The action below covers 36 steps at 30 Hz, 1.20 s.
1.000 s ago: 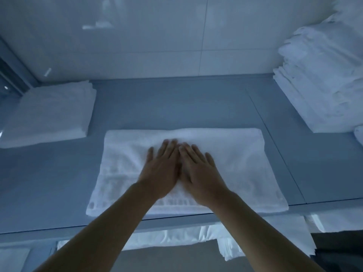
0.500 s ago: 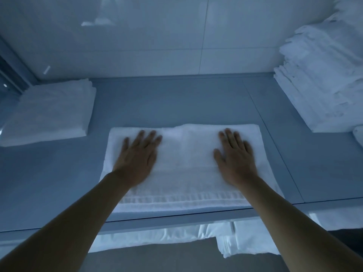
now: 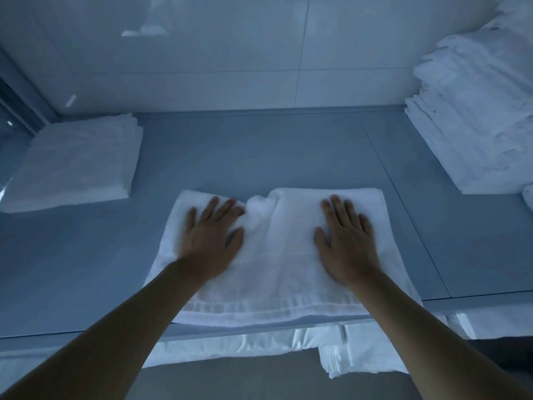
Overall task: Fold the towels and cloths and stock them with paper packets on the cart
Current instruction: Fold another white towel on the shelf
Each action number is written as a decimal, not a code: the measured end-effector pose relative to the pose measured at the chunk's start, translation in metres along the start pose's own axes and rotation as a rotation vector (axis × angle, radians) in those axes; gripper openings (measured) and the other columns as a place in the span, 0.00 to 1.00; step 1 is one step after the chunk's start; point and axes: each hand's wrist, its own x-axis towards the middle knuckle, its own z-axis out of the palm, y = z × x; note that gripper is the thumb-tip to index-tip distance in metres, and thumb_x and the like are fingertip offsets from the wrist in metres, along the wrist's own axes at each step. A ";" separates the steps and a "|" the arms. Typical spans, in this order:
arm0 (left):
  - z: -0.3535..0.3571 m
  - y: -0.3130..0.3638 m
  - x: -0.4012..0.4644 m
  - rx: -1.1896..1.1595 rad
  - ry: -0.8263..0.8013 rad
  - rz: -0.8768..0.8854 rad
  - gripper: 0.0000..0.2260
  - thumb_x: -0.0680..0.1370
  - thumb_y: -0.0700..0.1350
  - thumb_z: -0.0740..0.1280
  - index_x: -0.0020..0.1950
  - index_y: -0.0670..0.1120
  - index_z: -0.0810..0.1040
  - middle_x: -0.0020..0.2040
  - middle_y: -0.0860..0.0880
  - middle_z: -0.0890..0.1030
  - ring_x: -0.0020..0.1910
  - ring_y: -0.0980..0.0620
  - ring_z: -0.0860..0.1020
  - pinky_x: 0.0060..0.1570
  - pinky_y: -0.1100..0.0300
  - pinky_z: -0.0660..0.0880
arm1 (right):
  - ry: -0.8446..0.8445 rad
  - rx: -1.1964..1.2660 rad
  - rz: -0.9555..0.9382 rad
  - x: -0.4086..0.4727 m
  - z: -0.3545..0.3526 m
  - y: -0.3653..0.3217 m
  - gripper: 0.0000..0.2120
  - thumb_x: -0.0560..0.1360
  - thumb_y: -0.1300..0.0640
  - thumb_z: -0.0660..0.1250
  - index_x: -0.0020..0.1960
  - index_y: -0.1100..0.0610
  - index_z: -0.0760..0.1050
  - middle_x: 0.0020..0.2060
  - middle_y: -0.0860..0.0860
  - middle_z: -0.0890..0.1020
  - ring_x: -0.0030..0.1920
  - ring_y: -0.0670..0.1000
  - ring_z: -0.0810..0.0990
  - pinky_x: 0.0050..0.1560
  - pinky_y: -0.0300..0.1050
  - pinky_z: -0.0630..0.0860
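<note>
Hanging linen: white cloth (image 3: 230,349) droops below the near edge of the grey shelf (image 3: 288,151), closest to the camera.
Towel: a white towel (image 3: 277,272) lies flat on the shelf by its near edge, its woven border band nearest the person, a small bunch of fabric raised at the far edge between the two hands.
Left hand: the left hand (image 3: 212,238) lies palm down on the towel's left half, fingers straight and spread, gripping nothing; it is slightly blurred.
Right hand: the right hand (image 3: 344,241) presses flat on the towel's right half, fingers extended, holding nothing.
Folded pile: a folded white pile (image 3: 78,166) sits further back on the left, apart from the towel.
Tall stack: a tall stack of folded towels (image 3: 476,116) stands far right against the tiled wall (image 3: 202,53).
</note>
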 end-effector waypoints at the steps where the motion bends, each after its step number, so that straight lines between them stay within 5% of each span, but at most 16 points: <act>1: 0.001 0.005 0.003 -0.005 0.021 -0.067 0.23 0.82 0.60 0.53 0.76 0.56 0.66 0.82 0.56 0.60 0.83 0.49 0.52 0.78 0.35 0.51 | -0.001 0.006 -0.001 0.000 0.000 -0.001 0.32 0.84 0.42 0.50 0.85 0.49 0.48 0.85 0.48 0.47 0.84 0.52 0.45 0.82 0.55 0.45; 7: 0.003 0.012 0.010 0.024 0.064 -0.198 0.23 0.79 0.60 0.54 0.71 0.51 0.66 0.79 0.52 0.65 0.82 0.45 0.54 0.76 0.32 0.53 | 0.021 0.024 -0.032 -0.002 -0.002 0.011 0.32 0.83 0.41 0.51 0.85 0.48 0.50 0.84 0.47 0.49 0.84 0.50 0.46 0.82 0.54 0.47; 10: 0.000 -0.001 0.003 0.020 0.061 -0.186 0.23 0.79 0.64 0.52 0.72 0.57 0.66 0.82 0.53 0.60 0.83 0.44 0.52 0.77 0.32 0.51 | 0.026 0.026 -0.036 -0.002 -0.002 0.013 0.32 0.83 0.41 0.51 0.85 0.48 0.51 0.84 0.47 0.50 0.84 0.51 0.47 0.82 0.54 0.47; 14: 0.005 -0.012 -0.005 0.082 0.015 -0.260 0.34 0.77 0.71 0.43 0.82 0.61 0.53 0.85 0.53 0.49 0.84 0.45 0.45 0.80 0.37 0.46 | 0.029 0.031 -0.034 -0.002 -0.002 0.013 0.32 0.83 0.41 0.52 0.85 0.48 0.51 0.84 0.47 0.50 0.84 0.51 0.47 0.82 0.54 0.47; 23: -0.006 -0.010 0.039 0.090 -0.096 -0.444 0.42 0.79 0.72 0.47 0.84 0.46 0.47 0.85 0.45 0.45 0.83 0.41 0.45 0.77 0.30 0.47 | 0.025 0.025 -0.034 -0.002 -0.001 0.012 0.32 0.84 0.41 0.51 0.85 0.48 0.50 0.84 0.47 0.49 0.84 0.51 0.47 0.82 0.54 0.46; 25: -0.008 0.006 0.035 0.133 -0.055 -0.362 0.38 0.81 0.67 0.48 0.84 0.45 0.47 0.85 0.46 0.46 0.83 0.41 0.45 0.77 0.30 0.49 | 0.018 0.020 -0.028 -0.002 -0.003 0.011 0.32 0.84 0.41 0.50 0.85 0.48 0.49 0.84 0.47 0.48 0.84 0.51 0.46 0.82 0.54 0.46; 27: -0.006 0.032 0.027 0.136 0.062 -0.047 0.34 0.83 0.64 0.46 0.85 0.49 0.48 0.85 0.48 0.47 0.84 0.43 0.47 0.78 0.33 0.53 | 0.012 0.008 -0.030 -0.002 -0.002 0.010 0.32 0.84 0.41 0.49 0.85 0.48 0.48 0.85 0.47 0.47 0.84 0.51 0.46 0.82 0.54 0.46; 30: 0.005 0.071 0.021 0.113 0.013 0.383 0.30 0.84 0.62 0.44 0.85 0.54 0.48 0.85 0.53 0.46 0.84 0.49 0.45 0.81 0.40 0.50 | -0.001 0.001 -0.036 0.000 0.000 0.012 0.33 0.83 0.40 0.48 0.85 0.48 0.46 0.84 0.47 0.46 0.84 0.50 0.44 0.83 0.55 0.45; 36: 0.019 0.056 0.015 0.079 -0.015 0.195 0.34 0.81 0.68 0.45 0.85 0.56 0.47 0.85 0.53 0.43 0.84 0.52 0.42 0.81 0.45 0.46 | -0.057 -0.027 -0.135 0.014 -0.010 0.044 0.36 0.81 0.34 0.46 0.85 0.47 0.44 0.84 0.46 0.43 0.84 0.49 0.41 0.83 0.53 0.43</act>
